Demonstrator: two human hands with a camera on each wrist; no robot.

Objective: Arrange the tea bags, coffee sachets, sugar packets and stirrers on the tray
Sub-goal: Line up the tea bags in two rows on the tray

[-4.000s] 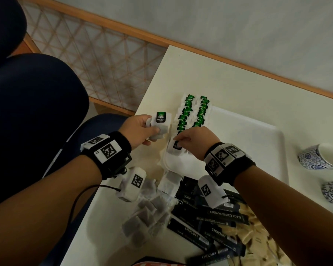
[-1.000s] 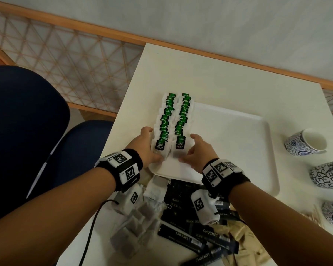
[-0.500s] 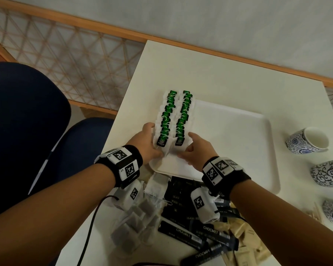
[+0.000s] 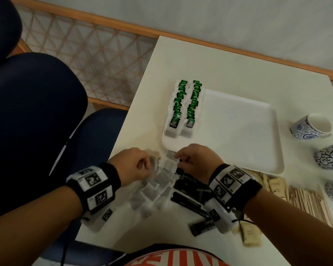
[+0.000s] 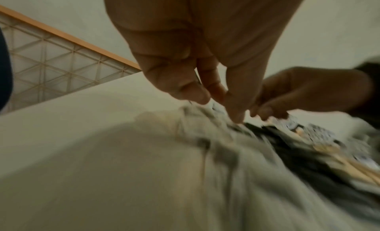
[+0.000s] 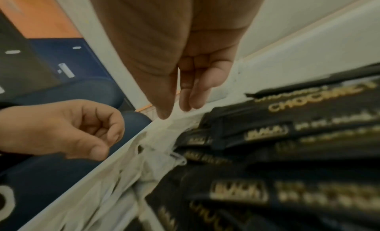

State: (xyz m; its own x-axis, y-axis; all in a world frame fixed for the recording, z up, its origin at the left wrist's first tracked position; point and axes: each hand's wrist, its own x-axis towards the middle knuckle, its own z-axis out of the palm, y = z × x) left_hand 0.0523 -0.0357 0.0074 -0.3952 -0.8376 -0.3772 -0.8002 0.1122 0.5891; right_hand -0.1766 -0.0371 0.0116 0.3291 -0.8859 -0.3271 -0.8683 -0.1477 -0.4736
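Because the 2 rows of green-labelled white tea bags (image 4: 184, 108) stand upright along the left edge of the white rectangular plastic tray (image 4: 238, 131), each bag leaning on the one behind, I judge that edge was chosen to keep the bare tray floor beside them free for the other items. I have both hands down at the loose heap of pale, translucent tea bags (image 4: 152, 187) lying on the white table (image 4: 229, 70) just in front of the tray's near-left corner.

My right hand (image 4: 197, 160) pinches a thin white edge of that heap between thumb and 2 fingers (image 6: 188, 94), which the right wrist view shows clearly; I read it as a single bag being teased free so it does not drag its neighbours along. My left hand (image 4: 132, 164) has its fingers curled down into the heap's top, thumb against fingertips, but the left wrist view is smeared with blur, so it may be gripping a bag or only steadying the pile, and I cannot tell which.

Black coffee sachets with gold lettering (image 4: 192, 198) lie fanned right beside the heap, under my right wrist, not yet on the tray. Beige paper sugar packets (image 4: 252, 237) and pale wooden stirrers (image 4: 308, 202) lie further right on the table, near 3 blue-and-white patterned cups (image 4: 311, 126), all waiting within easy reach.
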